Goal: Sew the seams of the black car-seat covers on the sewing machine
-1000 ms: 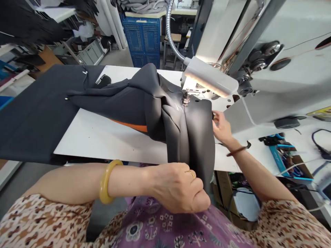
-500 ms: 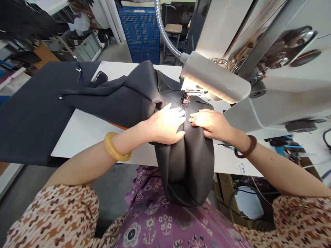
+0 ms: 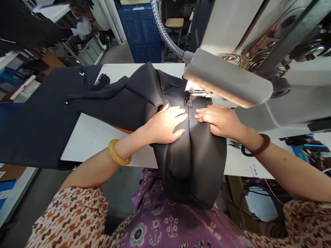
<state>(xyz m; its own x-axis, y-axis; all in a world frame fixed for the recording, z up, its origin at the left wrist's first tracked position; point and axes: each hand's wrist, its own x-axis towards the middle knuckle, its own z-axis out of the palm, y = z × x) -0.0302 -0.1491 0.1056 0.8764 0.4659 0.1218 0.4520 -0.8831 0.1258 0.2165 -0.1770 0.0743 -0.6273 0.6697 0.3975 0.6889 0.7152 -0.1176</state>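
A lamp [image 3: 227,77] above the right part of the table [image 3: 80,137] throws strong, warm light downward. Beneath it the left hand [image 3: 167,124] glares, partly washed out, and the right hand [image 3: 222,119] is bright too. The cloth [image 3: 207,162] carries a soft sheen, darkening toward the table's near edge, below which the floor [image 3: 122,179] lies dim. Up in the right corner, metal wheels [image 3: 314,50] look blurred; the wide view stretches things at the sides.

White tabletop [image 3: 88,136]: dark fabric [image 3: 178,160] bunched across, overhanging front edge; flat cloth [image 3: 42,127] at left.
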